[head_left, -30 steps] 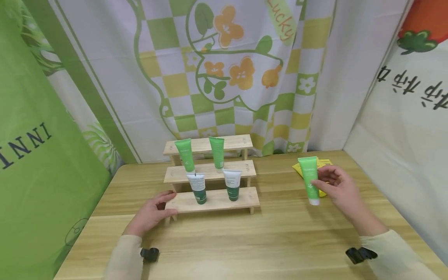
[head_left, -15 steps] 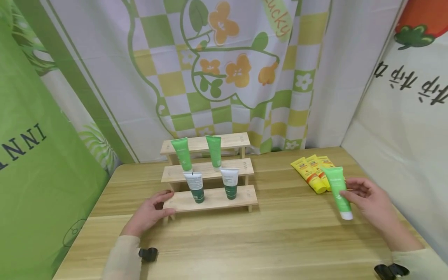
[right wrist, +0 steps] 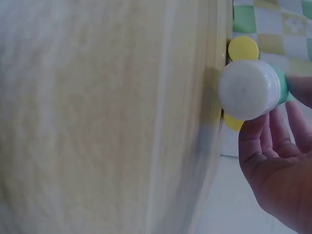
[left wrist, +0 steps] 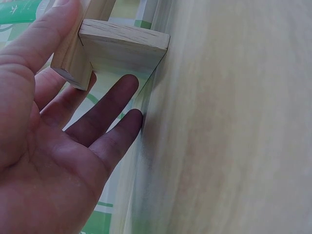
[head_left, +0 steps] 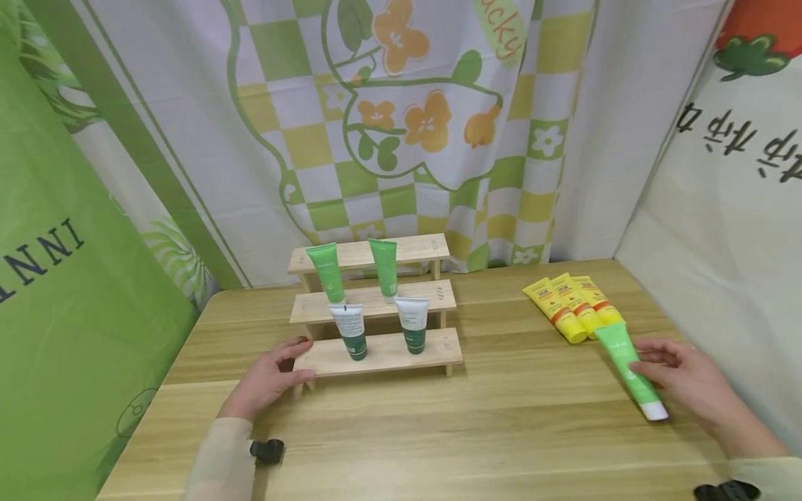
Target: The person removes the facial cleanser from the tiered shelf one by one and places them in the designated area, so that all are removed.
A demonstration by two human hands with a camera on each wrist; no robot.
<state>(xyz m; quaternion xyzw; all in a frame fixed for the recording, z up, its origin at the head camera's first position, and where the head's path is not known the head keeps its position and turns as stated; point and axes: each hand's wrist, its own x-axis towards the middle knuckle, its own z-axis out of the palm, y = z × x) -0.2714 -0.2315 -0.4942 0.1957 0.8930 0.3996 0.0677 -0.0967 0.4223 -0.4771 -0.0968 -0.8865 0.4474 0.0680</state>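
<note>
My left hand point(head_left: 269, 379) grips the left end of the lowest step of a three-step wooden display stand point(head_left: 385, 360). In the left wrist view the thumb lies along the plank point(left wrist: 70, 61), while the other fingers reach behind and below it. At the right, my right hand point(head_left: 692, 386) pinches a light green squeeze tube point(head_left: 628, 363) between thumb and fingers. That tube is tilted low over the table, its white cap point(right wrist: 248, 90) pointing toward me. Whether it touches the table I cannot tell.
Two green tubes point(head_left: 326, 271) stand on the middle step. Two white-and-dark-green tubes point(head_left: 413, 323) occupy the lowest step. Three yellow tubes point(head_left: 556, 309) lie side by side on the wooden table point(head_left: 401, 438), just beyond the held tube. Patterned curtains hang behind.
My right hand has carried the green tube rightward and toward me, lowering and tilting it, which uncovers the yellow tubes. The left hand stays on the stand.
</note>
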